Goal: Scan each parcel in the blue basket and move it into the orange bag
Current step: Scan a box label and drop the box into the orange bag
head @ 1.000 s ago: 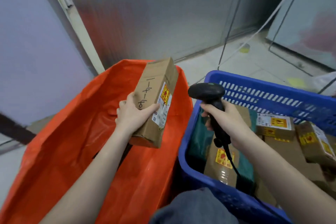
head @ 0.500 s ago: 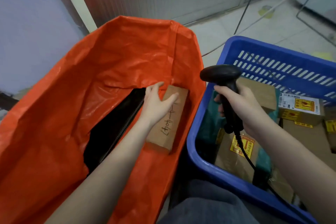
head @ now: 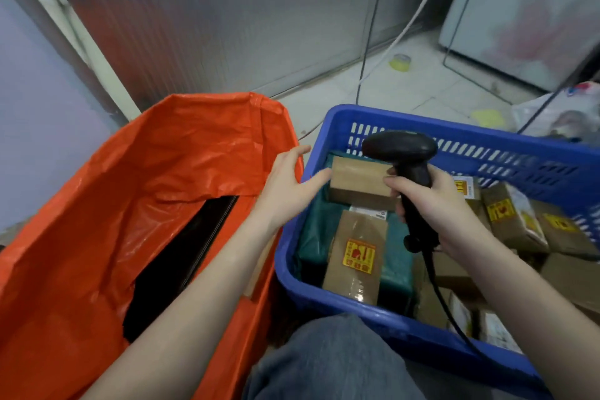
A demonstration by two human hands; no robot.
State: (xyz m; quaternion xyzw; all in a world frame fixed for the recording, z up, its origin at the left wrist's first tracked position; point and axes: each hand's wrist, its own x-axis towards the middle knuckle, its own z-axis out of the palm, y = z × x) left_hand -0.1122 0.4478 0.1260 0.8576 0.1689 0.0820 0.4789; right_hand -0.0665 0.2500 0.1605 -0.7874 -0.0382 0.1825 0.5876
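Reaching: left hand [head: 285, 186] spread open above the gap between bag and basket, fingertips touching the end of a plain brown parcel [head: 358, 183]; not yet gripped.
Gripping advice: close thumb and fingers across the short end, lift clear of the green wrapped parcel [head: 313, 237] beneath, turn a labelled face toward the scanner.
Scanner: black handheld scanner [head: 401, 152] clasped in right hand [head: 435, 208], fingers wrapped round the handle, just above that parcel.
Blue basket [head: 328, 295]: many cardboard parcels, several with yellow stickers.
Orange bag [head: 130, 198]: dark opening showing; contents mostly hidden behind the left forearm.
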